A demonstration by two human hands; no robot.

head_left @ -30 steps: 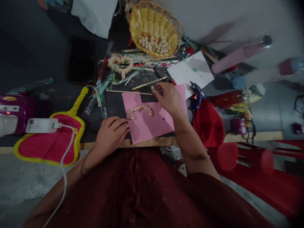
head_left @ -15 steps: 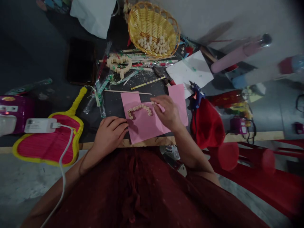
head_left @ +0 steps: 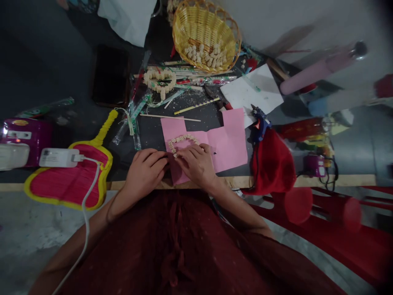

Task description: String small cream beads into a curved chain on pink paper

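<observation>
A folded pink paper lies on the dark table in front of me. On its left half, small pale wooden-looking pieces form a curved row. My right hand reaches over the paper with its fingers drawn together, the tips at the lower left end of that row. What they pinch looks like one small pale piece, mostly hidden. My left hand rests at the paper's left edge, fingers bent loosely and holding nothing visible. A thin stick lies along the paper's far edge.
Behind stand a wicker basket with more pale pieces and a heart-shaped piece. To the right are pliers, a blue glue gun and red cloth. A pink-and-yellow paddle shape, charger and phone lie left.
My right hand has moved left and nearer to me, from beyond the row's right end to its left end. My left hand stays by the paper. The whole view has shifted slightly.
</observation>
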